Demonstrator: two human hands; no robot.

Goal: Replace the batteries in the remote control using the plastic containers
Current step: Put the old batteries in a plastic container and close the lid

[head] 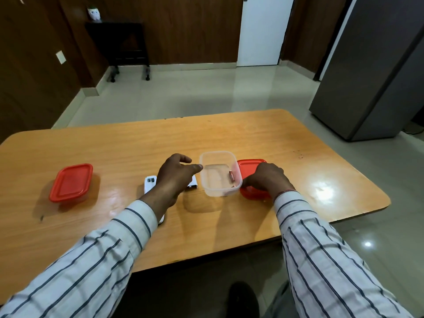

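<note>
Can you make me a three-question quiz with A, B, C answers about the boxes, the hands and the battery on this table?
1. Where is the battery? A in the open clear container B on the floor C on a lid
2. How many red lids show? A one B two C four
3. The container far to the person's left is: A closed B open C tipped over

Answers: 1 A, it lies inside the clear walls. 2 B, one on the closed container, one loose red lid under the right hand. 3 A, its lid sits on top.
</note>
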